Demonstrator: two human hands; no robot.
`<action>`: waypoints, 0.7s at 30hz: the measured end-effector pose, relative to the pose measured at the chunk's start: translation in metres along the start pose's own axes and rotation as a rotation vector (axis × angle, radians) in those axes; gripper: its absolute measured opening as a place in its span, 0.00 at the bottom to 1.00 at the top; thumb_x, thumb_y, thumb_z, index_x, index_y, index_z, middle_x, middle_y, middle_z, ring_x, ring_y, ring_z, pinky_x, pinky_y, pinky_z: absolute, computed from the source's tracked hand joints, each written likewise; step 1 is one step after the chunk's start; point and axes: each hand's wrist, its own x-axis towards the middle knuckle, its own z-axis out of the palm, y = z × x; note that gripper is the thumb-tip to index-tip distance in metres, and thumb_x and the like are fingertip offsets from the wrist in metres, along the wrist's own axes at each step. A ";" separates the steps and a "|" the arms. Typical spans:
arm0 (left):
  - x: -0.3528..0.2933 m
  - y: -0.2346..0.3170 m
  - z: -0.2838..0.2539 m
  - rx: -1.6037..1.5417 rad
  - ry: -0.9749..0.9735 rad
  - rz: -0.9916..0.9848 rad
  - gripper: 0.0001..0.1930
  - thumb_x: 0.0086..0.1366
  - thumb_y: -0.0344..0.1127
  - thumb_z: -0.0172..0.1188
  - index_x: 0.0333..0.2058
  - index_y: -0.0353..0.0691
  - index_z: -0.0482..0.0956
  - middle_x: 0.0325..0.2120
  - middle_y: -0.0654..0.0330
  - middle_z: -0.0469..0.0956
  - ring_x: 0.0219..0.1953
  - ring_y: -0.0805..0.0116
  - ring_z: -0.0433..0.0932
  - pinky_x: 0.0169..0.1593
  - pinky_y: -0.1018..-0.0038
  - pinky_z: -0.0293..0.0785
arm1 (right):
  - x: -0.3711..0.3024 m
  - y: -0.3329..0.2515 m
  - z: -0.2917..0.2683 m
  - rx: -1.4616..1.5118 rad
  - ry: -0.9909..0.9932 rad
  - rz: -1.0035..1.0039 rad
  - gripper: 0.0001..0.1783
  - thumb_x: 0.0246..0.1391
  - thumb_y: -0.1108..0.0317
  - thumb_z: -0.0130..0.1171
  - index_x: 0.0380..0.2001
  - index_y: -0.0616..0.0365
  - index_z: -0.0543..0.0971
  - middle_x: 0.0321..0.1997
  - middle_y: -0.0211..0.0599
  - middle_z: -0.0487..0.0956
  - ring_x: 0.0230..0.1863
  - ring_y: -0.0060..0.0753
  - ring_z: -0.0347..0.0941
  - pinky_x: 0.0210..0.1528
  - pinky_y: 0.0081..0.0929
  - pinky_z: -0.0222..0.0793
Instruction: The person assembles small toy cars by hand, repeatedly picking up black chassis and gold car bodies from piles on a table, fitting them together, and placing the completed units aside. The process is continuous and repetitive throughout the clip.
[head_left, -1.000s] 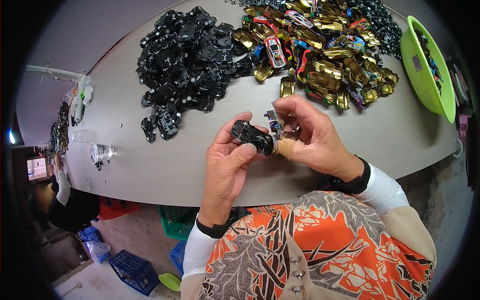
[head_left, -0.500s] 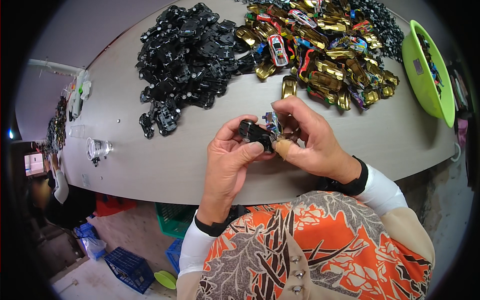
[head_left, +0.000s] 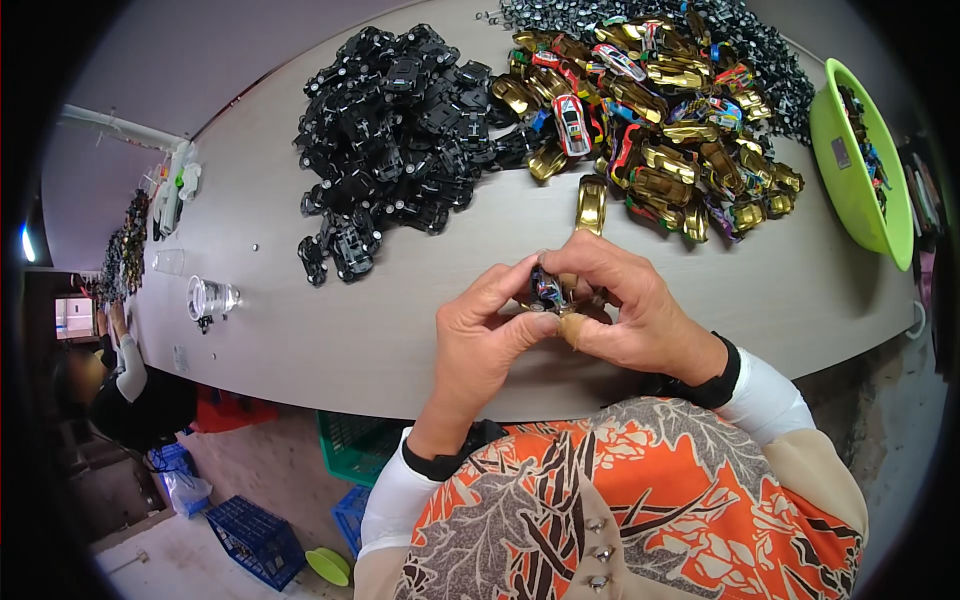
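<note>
Toy car (head_left: 547,291) in the making, by the look of it: it sits at the centre of the frame, held just over the table (head_left: 310,340), with dark and many-coloured parts showing between the fingers. Left hand (head_left: 472,335) and right hand (head_left: 635,315) both pinch it, thumbs nearly meeting at its near side, so from where I stand I can't tell whether its pieces are fully seated together.

Plenty seems left to do. Black toy-car chassis are heaped high (head_left: 390,130) at upper left, two lying at that heap's lower edge. Gold and printed car bodies make another big pile (head_left: 665,165) at upper right, and one gold car body (head_left: 591,203) lies apart from it, just beyond the right fingers. What counts as done is harder to judge: a lime-green basin (head_left: 835,200) at far right holds coloured pieces, but whether those are complete cars, I can't say.
</note>
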 end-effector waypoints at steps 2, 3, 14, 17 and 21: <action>0.000 0.005 0.003 0.268 -0.030 0.130 0.23 0.57 0.23 0.58 0.53 0.33 0.69 0.38 0.60 0.73 0.39 0.74 0.72 0.42 0.81 0.69 | -0.001 0.000 0.000 -0.022 0.011 0.001 0.21 0.38 0.79 0.56 0.41 0.59 0.72 0.29 0.32 0.67 0.24 0.24 0.64 0.23 0.20 0.61; -0.001 0.009 0.005 0.334 -0.030 0.143 0.22 0.58 0.24 0.57 0.53 0.32 0.69 0.38 0.60 0.73 0.38 0.74 0.72 0.42 0.81 0.69 | -0.002 0.000 0.001 -0.031 0.021 0.009 0.21 0.38 0.79 0.56 0.41 0.59 0.72 0.29 0.33 0.66 0.23 0.24 0.65 0.23 0.20 0.62; -0.002 0.006 0.010 0.381 -0.046 0.161 0.20 0.64 0.26 0.48 0.55 0.31 0.65 0.42 0.56 0.72 0.40 0.72 0.71 0.45 0.81 0.67 | -0.007 0.004 0.003 -0.107 0.062 -0.054 0.19 0.39 0.79 0.60 0.40 0.59 0.73 0.29 0.35 0.68 0.24 0.32 0.67 0.25 0.24 0.65; -0.006 0.007 0.010 0.173 -0.019 0.009 0.20 0.65 0.27 0.47 0.55 0.31 0.65 0.45 0.57 0.73 0.43 0.72 0.72 0.48 0.81 0.66 | -0.005 0.007 0.003 -0.044 0.095 -0.084 0.19 0.39 0.78 0.62 0.39 0.60 0.74 0.28 0.36 0.69 0.26 0.31 0.68 0.28 0.24 0.65; -0.005 0.009 -0.003 0.120 -0.102 -0.074 0.22 0.63 0.27 0.52 0.56 0.32 0.64 0.44 0.57 0.74 0.44 0.72 0.73 0.47 0.80 0.69 | -0.003 0.006 -0.002 -0.009 0.051 -0.068 0.17 0.39 0.77 0.63 0.38 0.61 0.77 0.28 0.35 0.70 0.28 0.29 0.68 0.30 0.23 0.64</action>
